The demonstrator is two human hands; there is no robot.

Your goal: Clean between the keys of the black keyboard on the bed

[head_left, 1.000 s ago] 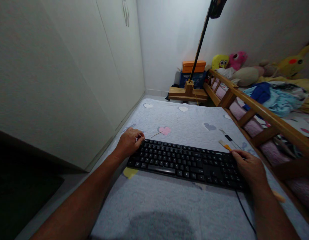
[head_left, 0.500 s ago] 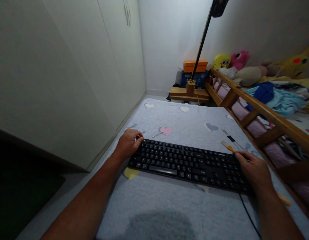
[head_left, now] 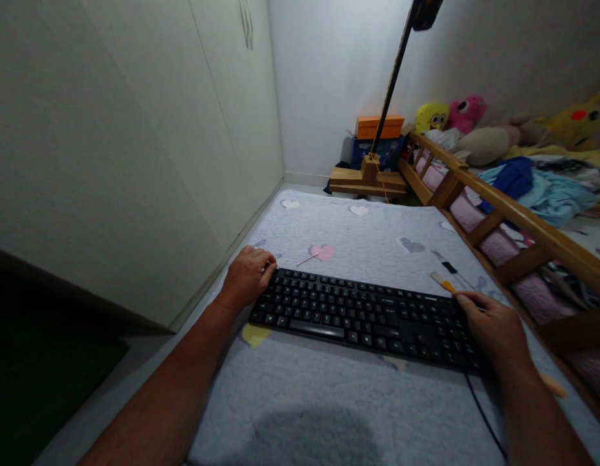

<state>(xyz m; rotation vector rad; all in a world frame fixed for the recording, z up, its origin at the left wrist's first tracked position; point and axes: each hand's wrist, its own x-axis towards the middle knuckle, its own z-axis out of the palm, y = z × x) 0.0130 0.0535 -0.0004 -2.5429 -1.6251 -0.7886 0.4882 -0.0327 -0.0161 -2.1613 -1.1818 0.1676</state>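
A black keyboard (head_left: pixel 358 314) lies across a pale blue rug (head_left: pixel 329 401) with heart patches. My left hand (head_left: pixel 246 277) grips the keyboard's left end, fingers curled round its far corner. My right hand (head_left: pixel 494 330) grips the right end, fingers wrapped over the edge. The keyboard's black cable (head_left: pixel 484 417) trails toward me from under my right wrist.
A thin stick (head_left: pixel 305 261) lies by a pink heart. Small tools, one yellow-handled (head_left: pixel 443 281), lie beyond the keyboard's right end. A wooden bed rail (head_left: pixel 503 213) runs along the right, with plush toys (head_left: pixel 448 116) behind. White cupboard doors (head_left: pixel 134 129) line the left. A wooden stand with a pole (head_left: pixel 370 175) is at the back.
Both hands keep their hold on the keyboard's ends. The keyboard has shifted slightly, and the view has tilted a little.
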